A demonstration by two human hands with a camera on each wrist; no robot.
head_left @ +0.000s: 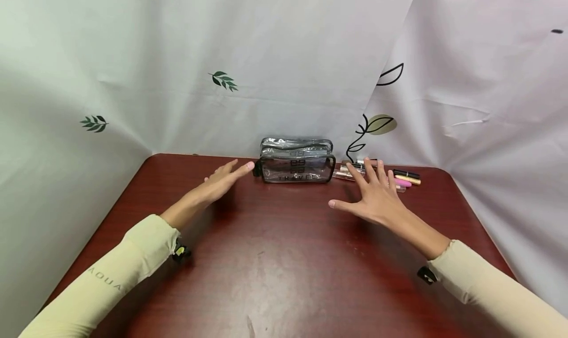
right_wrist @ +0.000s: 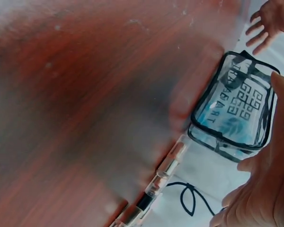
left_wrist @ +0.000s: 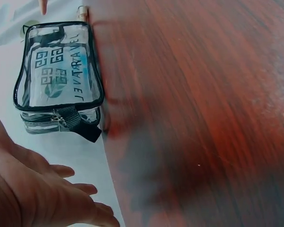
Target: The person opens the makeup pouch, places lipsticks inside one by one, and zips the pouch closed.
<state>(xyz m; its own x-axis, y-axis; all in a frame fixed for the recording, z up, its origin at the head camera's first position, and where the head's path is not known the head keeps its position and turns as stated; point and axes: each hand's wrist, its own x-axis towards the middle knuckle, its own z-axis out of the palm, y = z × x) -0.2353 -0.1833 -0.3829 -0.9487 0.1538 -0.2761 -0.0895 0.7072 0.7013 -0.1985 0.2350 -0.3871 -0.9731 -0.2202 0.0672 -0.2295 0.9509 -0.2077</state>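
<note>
A clear travel pouch (head_left: 297,170) with black edging and printed lettering stands upright at the back of the table. My left hand (head_left: 222,183) is held to its left, fingers extended, thumb tip beside the pouch's black side strap (left_wrist: 80,125). On the other side my right hand (head_left: 374,195) reaches forward with fingers spread and nothing gripped. Beyond its fingertips lies a group of slim cosmetic tubes and pens (head_left: 406,176), partly hidden by the hand. In the right wrist view, clear tubes (right_wrist: 168,165) lie in a row close to the pouch.
The dark red wooden table (head_left: 275,259) has rounded back corners. A white curtain (head_left: 284,72) with leaf prints hangs right behind it and along both sides. Small dark devices (head_left: 179,252) are strapped at both wrists.
</note>
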